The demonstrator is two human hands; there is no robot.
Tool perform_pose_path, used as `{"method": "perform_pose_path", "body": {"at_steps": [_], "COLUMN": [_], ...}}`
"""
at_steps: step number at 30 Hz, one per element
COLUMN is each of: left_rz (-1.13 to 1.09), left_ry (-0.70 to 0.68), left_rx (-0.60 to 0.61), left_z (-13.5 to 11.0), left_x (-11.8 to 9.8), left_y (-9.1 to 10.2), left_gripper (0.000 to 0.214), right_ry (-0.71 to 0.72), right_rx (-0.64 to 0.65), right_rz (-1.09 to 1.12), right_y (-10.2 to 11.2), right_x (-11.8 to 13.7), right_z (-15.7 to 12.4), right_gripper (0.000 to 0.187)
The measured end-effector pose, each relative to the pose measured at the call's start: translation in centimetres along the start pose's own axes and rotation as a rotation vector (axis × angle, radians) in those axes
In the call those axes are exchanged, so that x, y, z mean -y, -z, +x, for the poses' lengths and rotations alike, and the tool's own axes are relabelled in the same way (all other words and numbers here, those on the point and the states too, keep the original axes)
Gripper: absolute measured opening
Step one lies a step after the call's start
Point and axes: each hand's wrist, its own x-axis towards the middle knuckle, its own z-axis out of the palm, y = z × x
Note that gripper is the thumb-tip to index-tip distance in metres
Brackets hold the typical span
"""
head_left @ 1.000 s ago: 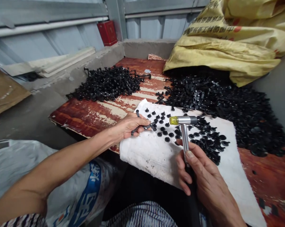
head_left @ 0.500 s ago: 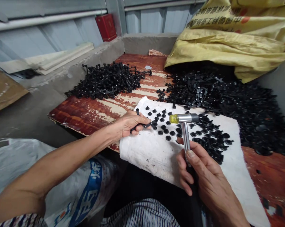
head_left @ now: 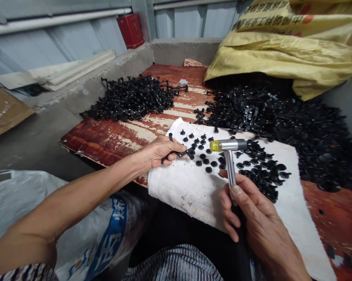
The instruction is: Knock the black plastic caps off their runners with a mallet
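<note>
My left hand is closed on a thin black plastic strip, pressing it onto a white cloth. My right hand grips the metal handle of a small hammer with a yellow tip, its head raised a little above several small black round caps laid out on the cloth. A denser cluster of black caps lies to the hammer's right.
A worn red board carries the cloth. A heap of black linked parts lies at the back left, a bigger black heap at the right under a yellow sack. A white and blue bag sits by my lap.
Both hands have kept their hold and place. The view has tipped slightly, so everything sits a little higher in the picture.
</note>
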Motion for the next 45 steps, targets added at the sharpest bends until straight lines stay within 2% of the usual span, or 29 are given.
{"method": "perform_pose_path", "body": {"at_steps": [13,16,18,20,23,25,27,30,32,36,38,41,43,45], "left_rz": [0.050,0.071,0.093,0.122,0.155,0.156,0.148,0.149,0.138,0.100,0.107,0.130,0.134,0.127], "left_ry": [-0.046,-0.029,-0.004,0.006,0.008,0.013,0.007,-0.005,-0.003,0.013,0.007,-0.014,-0.010,-0.006], "left_rx": [0.000,0.013,0.023,0.025,0.027,0.031,0.028,0.030,0.035,0.027,0.028,0.017,0.006,0.007], "left_z": [0.3,0.4,0.4,0.4,0.3,0.3,0.4,0.5,0.6,0.7,0.6,0.3,0.3,0.3], "left_x": [0.2,0.0,-0.1,-0.3,-0.5,-0.6,-0.6,-0.5,-0.4,-0.3,-0.4,-0.5,-0.5,-0.5], "left_y": [0.2,0.2,0.2,0.2,0.2,0.2,0.2,0.3,0.4,0.5,0.4,0.2,0.1,0.0], "left_gripper": [0.022,0.022,0.023,0.023,0.025,0.028,0.028,0.024,0.023,0.027,0.026,0.023,0.026,0.029], "right_ry": [0.006,0.007,0.012,0.122,0.475,0.669,0.722,0.638,0.629,0.764,0.731,0.629,0.643,0.676], "right_rx": [0.015,0.005,-0.018,-0.030,-0.002,-0.005,-0.019,0.010,0.027,-0.024,-0.044,0.007,0.006,-0.062], "right_rz": [-0.020,-0.133,-0.332,-0.606,-0.962,-1.089,-1.163,-1.251,-1.275,-1.202,-1.157,-1.143,-1.131,-1.082], "right_y": [0.1,0.0,0.0,0.0,0.0,0.0,0.0,-0.1,-0.4,-1.0,-1.0,-0.6,-0.5,-0.6], "right_x": [-0.2,-0.2,0.0,0.4,1.0,1.3,1.3,1.6,2.2,3.1,3.0,2.6,2.5,2.6], "right_z": [0.1,-0.3,-0.4,-0.3,0.5,1.2,1.9,2.2,1.9,1.1,1.2,1.7,1.6,1.4], "right_gripper": [0.028,0.033,0.044,0.050,0.052,0.056,0.060,0.060,0.060,0.067,0.067,0.060,0.059,0.060]}}
